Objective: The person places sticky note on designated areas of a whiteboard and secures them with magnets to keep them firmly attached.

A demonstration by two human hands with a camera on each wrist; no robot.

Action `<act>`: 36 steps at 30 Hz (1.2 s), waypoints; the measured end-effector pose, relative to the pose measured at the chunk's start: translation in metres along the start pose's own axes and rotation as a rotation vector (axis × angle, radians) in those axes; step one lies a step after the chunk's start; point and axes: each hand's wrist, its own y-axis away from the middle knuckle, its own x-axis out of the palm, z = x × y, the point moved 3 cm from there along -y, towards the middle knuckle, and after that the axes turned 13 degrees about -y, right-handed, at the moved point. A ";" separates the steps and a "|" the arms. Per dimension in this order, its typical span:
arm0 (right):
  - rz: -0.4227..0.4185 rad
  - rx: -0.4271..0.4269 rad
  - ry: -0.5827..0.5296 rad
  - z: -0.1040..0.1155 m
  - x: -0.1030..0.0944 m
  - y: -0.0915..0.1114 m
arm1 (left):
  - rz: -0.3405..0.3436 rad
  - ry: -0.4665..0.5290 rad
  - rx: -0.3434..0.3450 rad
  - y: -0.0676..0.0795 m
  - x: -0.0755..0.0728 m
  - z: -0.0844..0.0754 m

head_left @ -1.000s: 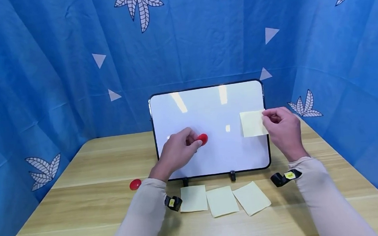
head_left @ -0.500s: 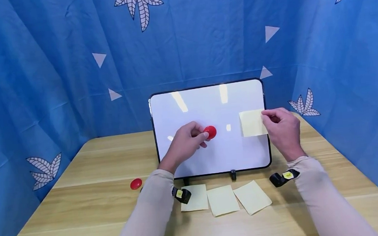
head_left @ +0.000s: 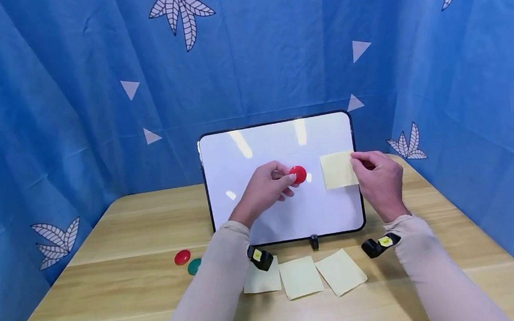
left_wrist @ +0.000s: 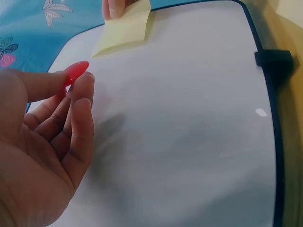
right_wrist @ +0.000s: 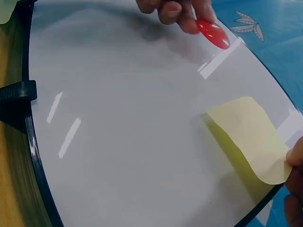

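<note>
In the head view a whiteboard (head_left: 256, 147) with a black frame stands upright on the table. My left hand (head_left: 264, 188) pinches a round red magnet (head_left: 298, 174) between thumb and fingers in front of the board. The left wrist view shows that magnet (left_wrist: 77, 72) edge-on, apart from the board. With thumb and fingertips my right hand (head_left: 381, 177) grips the right edge of a pale yellow sticky note (head_left: 338, 171). In the right wrist view the note (right_wrist: 251, 139) curves away from the board's surface; its left edge lies close to the board, and I cannot tell whether it touches.
Several more yellow sticky notes, one of them a middle note (head_left: 302, 277), lie on the wooden table (head_left: 113, 308) before the board. At the left are a red magnet (head_left: 182, 257) and a green magnet (head_left: 194, 266), partly behind the left sleeve. A blue curtain (head_left: 246, 53) hangs behind.
My left hand has moved right and slightly up with the red magnet, nearer the held note. The right hand and its note stay nearly in place. The green magnet has come into view.
</note>
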 end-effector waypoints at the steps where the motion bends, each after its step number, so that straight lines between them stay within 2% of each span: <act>1: 0.000 -0.005 0.000 0.000 0.000 0.000 | -0.005 -0.003 0.003 -0.002 0.002 -0.003; 7: -0.003 -0.028 0.003 0.000 -0.002 -0.002 | -0.008 -0.005 0.010 -0.011 0.011 -0.021; 13: -0.004 -0.041 -0.007 0.001 -0.002 -0.003 | 0.001 0.018 0.007 -0.018 0.019 -0.032; 22: -0.014 -0.103 -0.031 0.004 0.001 -0.006 | -0.042 0.096 -0.045 -0.026 0.026 -0.044; 28: -0.022 -0.125 -0.023 0.004 0.000 -0.007 | -0.057 0.093 -0.087 -0.032 0.032 -0.058; 36: 0.005 -0.102 -0.003 0.002 0.000 -0.008 | -0.077 0.067 -0.096 -0.038 0.041 -0.067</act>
